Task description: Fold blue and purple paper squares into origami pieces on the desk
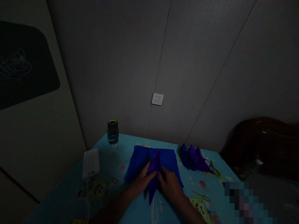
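Between my two hands is a purple folded paper (153,186), long and narrow with pointed ends. My left hand (144,179) pinches it from the left, thumb lying across its middle. My right hand (170,182) grips its right side, with the fingertips close to the centre fold. Underneath and behind, a stack of blue paper sheets (167,155) lies on the table. Several purple folded paper pieces (192,157) stand grouped to the right of the stack, apart from my hands.
A patterned light-blue tablecloth (128,140) covers the table against the wall. At the left are a dark bottle (113,132) and a white power bank (91,163) with a cable. Yellow-handled scissors (217,172) lie at the right, near a dark wooden headboard (263,140).
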Demonstrator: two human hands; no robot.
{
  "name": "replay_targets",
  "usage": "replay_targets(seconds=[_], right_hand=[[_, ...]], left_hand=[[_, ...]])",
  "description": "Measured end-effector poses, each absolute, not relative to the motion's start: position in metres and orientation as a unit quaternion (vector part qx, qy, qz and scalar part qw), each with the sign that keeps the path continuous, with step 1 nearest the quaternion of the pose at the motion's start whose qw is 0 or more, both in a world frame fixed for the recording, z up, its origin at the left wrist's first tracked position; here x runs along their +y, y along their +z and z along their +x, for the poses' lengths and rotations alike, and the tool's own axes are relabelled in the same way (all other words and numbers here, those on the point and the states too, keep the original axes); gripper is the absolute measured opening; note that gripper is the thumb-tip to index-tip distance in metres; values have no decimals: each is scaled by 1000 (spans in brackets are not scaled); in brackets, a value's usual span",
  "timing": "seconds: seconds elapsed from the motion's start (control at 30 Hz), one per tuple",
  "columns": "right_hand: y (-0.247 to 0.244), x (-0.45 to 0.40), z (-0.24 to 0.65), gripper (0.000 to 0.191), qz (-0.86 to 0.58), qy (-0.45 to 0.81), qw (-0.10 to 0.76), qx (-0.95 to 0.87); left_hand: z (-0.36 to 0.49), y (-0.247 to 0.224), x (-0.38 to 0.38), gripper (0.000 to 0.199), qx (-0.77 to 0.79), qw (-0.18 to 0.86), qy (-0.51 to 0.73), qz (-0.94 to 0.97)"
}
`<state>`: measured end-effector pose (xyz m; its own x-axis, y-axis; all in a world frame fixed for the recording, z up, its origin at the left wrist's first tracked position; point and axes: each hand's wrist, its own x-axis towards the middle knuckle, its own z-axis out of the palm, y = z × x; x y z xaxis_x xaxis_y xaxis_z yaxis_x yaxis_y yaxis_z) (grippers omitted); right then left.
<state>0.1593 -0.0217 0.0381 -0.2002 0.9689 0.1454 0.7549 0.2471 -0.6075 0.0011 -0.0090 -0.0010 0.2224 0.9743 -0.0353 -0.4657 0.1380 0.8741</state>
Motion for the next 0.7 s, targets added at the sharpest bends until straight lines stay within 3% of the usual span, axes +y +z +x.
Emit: replay_targets(seconds=[0.13,0.3,0.4,0.53,0.7], right_hand=[[36,-27,152,29,-600,160,204,-757],[39,-19,154,33,-543,268,332,-723],[37,-21,156,42,-548,302,380,-681],[34,-54,149,52,-632,150,303,-697],[34,-98,123,44,-594,83,202,-774]], left_hand=[[2,5,-12,62,323,647,542,430],[0,10,-12,46,361,662,558,348],[-2,8,-11,46,376,693,543,287],[-2,5,-8,51,385,665,564,301],[-2,7,-5,62,415,638,566,316]])
